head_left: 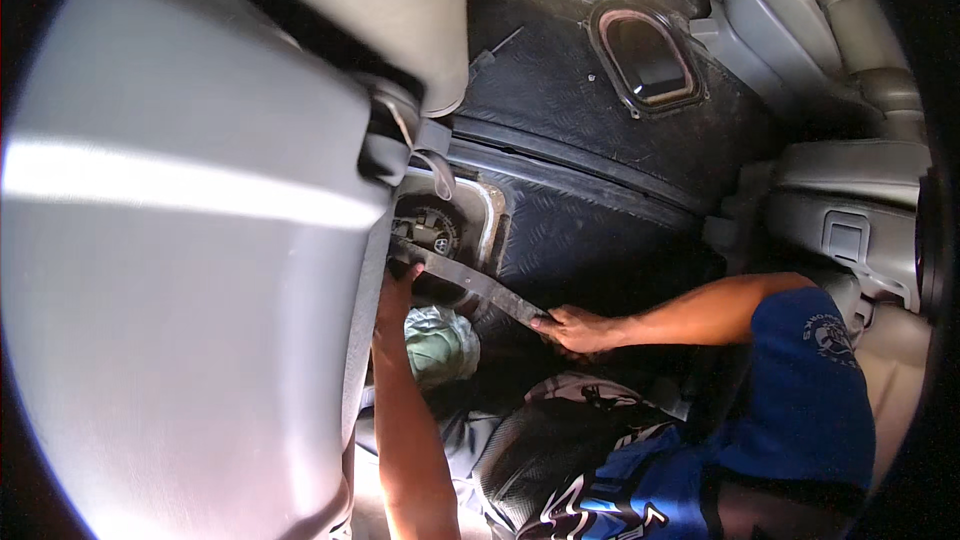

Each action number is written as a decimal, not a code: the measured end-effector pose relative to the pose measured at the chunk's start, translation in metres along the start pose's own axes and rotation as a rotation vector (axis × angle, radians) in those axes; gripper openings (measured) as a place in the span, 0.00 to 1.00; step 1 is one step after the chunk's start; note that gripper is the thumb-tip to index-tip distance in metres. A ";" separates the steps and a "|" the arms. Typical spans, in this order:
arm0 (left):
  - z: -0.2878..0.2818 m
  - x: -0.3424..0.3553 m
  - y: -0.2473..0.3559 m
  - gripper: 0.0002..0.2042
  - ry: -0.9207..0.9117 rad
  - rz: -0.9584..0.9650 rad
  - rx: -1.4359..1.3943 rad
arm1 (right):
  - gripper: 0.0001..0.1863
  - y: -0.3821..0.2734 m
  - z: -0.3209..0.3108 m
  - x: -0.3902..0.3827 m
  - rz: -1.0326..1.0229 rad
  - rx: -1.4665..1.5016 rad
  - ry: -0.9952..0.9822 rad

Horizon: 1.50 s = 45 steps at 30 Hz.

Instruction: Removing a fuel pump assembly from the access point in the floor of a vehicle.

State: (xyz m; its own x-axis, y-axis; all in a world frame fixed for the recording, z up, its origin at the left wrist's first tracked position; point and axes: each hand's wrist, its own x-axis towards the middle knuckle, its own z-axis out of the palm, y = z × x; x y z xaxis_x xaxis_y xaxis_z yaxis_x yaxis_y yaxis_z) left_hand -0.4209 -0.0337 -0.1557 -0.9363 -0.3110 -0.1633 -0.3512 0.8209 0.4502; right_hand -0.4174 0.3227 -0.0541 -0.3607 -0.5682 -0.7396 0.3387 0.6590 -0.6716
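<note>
A long, flat, dull grey metal bar (478, 284) lies slantwise across the near side of an opening in the vehicle floor. My right hand (580, 329) is closed round its near right end. At the far left end, my left hand (401, 278) grips the bar from below, its fingers partly hidden beside the seat. Inside the opening sits a round dark fitting (428, 232) with a ribbed edge and connectors on top. A pale rim (492, 212), dirty at the outside, borders the opening. A crumpled pale green cloth (438, 345) lies just below the bar.
A large grey seat back (190, 200) fills the left side, with a strap (436, 172) hanging near the opening. Black textured matting (560, 230) covers the floor. Farther off is a second, oval-framed opening (652, 55). Grey seats (850, 180) stand at the right.
</note>
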 end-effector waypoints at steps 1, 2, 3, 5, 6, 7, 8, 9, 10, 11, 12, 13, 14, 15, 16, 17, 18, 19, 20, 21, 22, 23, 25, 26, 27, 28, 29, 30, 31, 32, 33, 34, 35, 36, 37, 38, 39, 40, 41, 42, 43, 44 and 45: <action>-0.002 0.001 0.004 0.49 -0.026 0.001 -0.014 | 0.32 0.003 0.001 0.001 -0.021 -0.061 0.017; -0.004 0.002 0.008 0.49 -0.063 -0.031 -0.023 | 0.34 0.007 0.002 0.002 0.025 -0.020 -0.008; -0.005 0.002 0.011 0.48 -0.119 -0.100 -0.007 | 0.34 0.011 0.002 0.003 -0.017 -0.006 0.014; -0.006 0.002 0.015 0.48 -0.197 -0.195 0.031 | 0.31 0.020 0.005 0.006 -0.004 -0.097 -0.019; -0.007 0.002 0.016 0.48 -0.184 -0.165 -0.038 | 0.28 0.026 0.007 0.008 -0.019 -0.058 -0.027; -0.008 0.002 0.016 0.48 -0.131 -0.124 -0.091 | 0.28 0.031 0.010 0.010 -0.010 -0.055 -0.013; -0.008 0.003 0.017 0.48 -0.175 -0.136 -0.096 | 0.27 0.036 0.014 0.014 -0.027 -0.072 -0.009; -0.009 0.005 0.018 0.48 -0.103 -0.048 -0.034 | 0.26 0.041 0.018 0.017 -0.030 -0.085 -0.026; -0.010 0.006 0.020 0.48 -0.080 -0.035 0.038 | 0.26 0.046 0.021 0.021 -0.046 -0.086 -0.002; -0.011 0.008 0.024 0.49 -0.035 0.044 0.029 | 0.26 0.049 0.026 0.023 -0.161 -0.113 0.052; -0.013 0.007 0.028 0.49 -0.068 0.000 0.041 | 0.26 0.052 0.027 0.024 -0.219 -0.127 0.076; -0.016 0.007 0.033 0.49 -0.122 -0.096 0.077 | 0.25 0.054 0.028 0.024 -0.276 -0.141 0.101; -0.020 0.006 0.039 0.49 -0.100 -0.045 0.055 | 0.28 0.054 0.027 0.022 -0.251 -0.116 0.082; -0.022 0.005 0.046 0.48 -0.147 -0.132 -0.132 | 0.31 0.052 0.026 0.020 -0.192 -0.112 0.038; -0.023 0.006 0.053 0.47 -0.163 -0.201 -0.313 | 0.31 0.049 0.025 0.019 -0.222 -0.086 0.061; -0.024 0.009 0.058 0.47 -0.203 -0.223 -0.321 | 0.29 0.044 0.024 0.017 -0.192 -0.035 0.029; -0.025 0.012 0.061 0.46 -0.152 -0.178 -0.234 | 0.27 0.039 0.023 0.014 -0.165 0.018 -0.024; -0.025 0.013 0.063 0.46 -0.102 -0.157 -0.136 | 0.27 0.034 0.023 0.010 -0.154 0.018 -0.013; -0.025 0.014 0.064 0.46 -0.091 -0.169 -0.120 | 0.26 0.028 0.023 0.008 -0.222 0.045 0.022; -0.024 0.015 0.063 0.46 -0.059 -0.127 -0.151 | 0.25 0.023 0.022 0.007 -0.256 0.063 0.034; -0.023 0.015 0.061 0.47 -0.174 -0.270 -0.216 | 0.24 0.020 0.021 0.007 -0.290 0.081 0.045; -0.022 0.015 0.059 0.47 -0.238 -0.377 -0.263 | 0.22 0.018 0.019 0.007 -0.080 0.150 -0.030; -0.018 0.015 0.055 0.47 -0.263 -0.366 -0.202 | 0.21 0.017 0.021 0.007 0.134 0.230 -0.113; -0.016 0.016 0.054 0.47 -0.164 -0.278 -0.130 | 0.21 0.018 0.020 0.007 0.057 0.185 -0.093; -0.015 0.016 0.053 0.47 -0.095 -0.228 -0.033 | 0.21 0.021 0.020 0.006 -0.040 0.135 -0.084; -0.015 0.016 0.052 0.49 -0.129 -0.247 -0.101 | 0.21 0.023 0.022 0.008 -0.020 0.137 -0.075; -0.015 0.016 0.053 0.49 -0.086 -0.206 -0.113 | 0.23 0.024 0.024 0.010 -0.068 0.118 -0.028; -0.017 0.017 0.052 0.53 -0.266 -0.322 -0.115 | 0.25 0.025 0.025 0.010 -0.062 0.077 -0.031; -0.018 0.017 0.053 0.54 -0.370 -0.448 -0.073 | 0.25 0.026 0.025 0.011 -0.116 0.101 0.021; -0.019 0.017 0.054 0.56 -0.435 -0.427 -0.115 | 0.25 0.026 0.024 0.011 -0.064 0.063 -0.020; -0.017 0.015 0.057 0.53 -0.266 -0.306 -0.092 | 0.25 0.025 0.023 0.012 0.004 -0.003 -0.077; -0.017 0.014 0.058 0.50 -0.150 -0.232 -0.035 | 0.25 0.023 0.021 0.011 -0.020 0.019 -0.055; -0.016 0.014 0.058 0.50 -0.098 -0.188 -0.068 | 0.26 0.020 0.019 0.011 0.070 0.190 -0.095; -0.016 0.013 0.058 0.49 -0.204 -0.284 -0.112 | 0.26 0.016 0.017 0.009 0.198 0.357 -0.155; -0.015 0.012 0.057 0.49 -0.297 -0.386 -0.076 | 0.26 0.011 0.015 0.007 0.163 0.364 -0.135; -0.014 0.011 0.056 0.49 -0.314 -0.376 -0.150 | 0.27 0.007 0.011 0.004 0.173 0.361 -0.140; -0.012 0.009 0.055 0.48 -0.238 -0.212 -0.078 | 0.27 0.003 0.007 0.002 0.131 0.383 -0.166; -0.012 0.008 0.054 0.47 -0.176 -0.054 0.080 | 0.28 -0.003 0.005 0.003 0.244 0.379 -0.194; -0.013 0.010 0.053 0.47 -0.156 -0.041 -0.003 | 0.28 -0.008 0.002 0.003 0.233 0.366 -0.164; -0.016 0.012 0.051 0.47 -0.061 0.312 0.325 | 0.29 -0.013 -0.001 0.004 0.245 0.314 -0.176; -0.017 0.013 0.051 0.46 0.076 0.690 0.679 | 0.30 -0.016 -0.001 0.003 0.286 0.260 -0.208; -0.020 0.011 0.051 0.48 -0.213 0.498 0.253 | 0.30 -0.017 -0.003 0.001 0.268 0.263 -0.188; -0.021 0.011 0.052 0.48 -0.186 0.521 0.200 | 0.29 -0.017 -0.004 -0.001 0.236 0.237 -0.161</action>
State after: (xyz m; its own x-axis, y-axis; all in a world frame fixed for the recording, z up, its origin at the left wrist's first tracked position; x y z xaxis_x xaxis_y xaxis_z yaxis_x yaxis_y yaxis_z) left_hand -0.4496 -0.0045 -0.1153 -0.9648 0.2317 -0.1240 0.1778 0.9230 0.3414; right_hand -0.4259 0.3145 -0.0418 -0.1134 -0.4968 -0.8604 0.5946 0.6598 -0.4594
